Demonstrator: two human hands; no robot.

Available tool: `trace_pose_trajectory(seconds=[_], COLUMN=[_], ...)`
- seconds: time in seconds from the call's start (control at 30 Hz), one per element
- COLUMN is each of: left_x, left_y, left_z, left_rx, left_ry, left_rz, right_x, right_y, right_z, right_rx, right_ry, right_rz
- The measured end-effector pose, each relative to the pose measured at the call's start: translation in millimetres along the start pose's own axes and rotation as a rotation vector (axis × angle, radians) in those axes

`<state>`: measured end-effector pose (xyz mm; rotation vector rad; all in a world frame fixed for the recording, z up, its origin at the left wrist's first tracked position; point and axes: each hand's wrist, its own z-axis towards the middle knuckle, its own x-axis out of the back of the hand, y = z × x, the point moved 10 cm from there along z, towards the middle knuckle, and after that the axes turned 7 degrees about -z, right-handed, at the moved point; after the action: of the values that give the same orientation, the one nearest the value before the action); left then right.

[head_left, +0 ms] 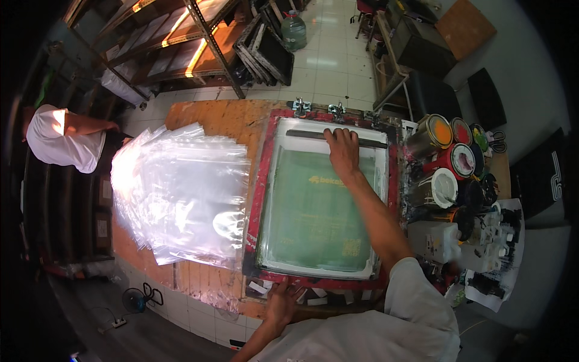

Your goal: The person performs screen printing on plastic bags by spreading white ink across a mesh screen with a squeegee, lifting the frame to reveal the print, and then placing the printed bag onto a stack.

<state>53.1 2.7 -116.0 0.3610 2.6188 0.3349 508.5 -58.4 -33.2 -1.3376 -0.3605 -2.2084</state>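
A screen printing frame (257,208) with red, paint-stained edges and a green mesh (307,211) lies before me on the table. My right hand (344,149) is closed around a long dark squeegee (304,134), which rests across the white band at the far end of the mesh. At the frame's near edge is my left hand (280,303), its fingers curled on the rim. Faint yellowish print marks show in the mesh. Metal hinge clamps (336,111) stand along the frame's far side.
A fanned pile of clear plastic bags (193,193) covers the wooden table (211,111) on the left. Open paint cans (437,131) crowd the right side. Behind are a metal shelf (208,39), leaning frames (265,51) and a large bottle (294,30). Another person (66,139) stands far left.
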Motion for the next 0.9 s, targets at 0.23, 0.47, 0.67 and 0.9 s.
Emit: trace_pose_trajectory(seconds=[0.23, 0.47, 0.67, 0.9], left_x=[0.2, -3.6, -16.0, -8.0], left_y=[8.1, 10.9, 12.2, 9.4], left_z=[-7.3, -16.3, -25.4, -22.2], left_rx=[0.016, -0.016, -0.015, -0.007], left_ry=[0.022, 0.014, -0.008, -0.048], left_rz=[0.105, 0.094, 0.048, 0.05], right_x=[-0.4, -2.7, 0.8, 18.5], right_y=[4.5, 2.6, 4.0, 11.5], right_z=[16.9, 36.2, 13.0, 4.8], right_rx=[0.011, 0.005, -0.018, -0.056], right_ry=[0.01, 0.005, -0.095, -0.101], right_rz=[-0.098, -0.05, -0.093, -0.014])
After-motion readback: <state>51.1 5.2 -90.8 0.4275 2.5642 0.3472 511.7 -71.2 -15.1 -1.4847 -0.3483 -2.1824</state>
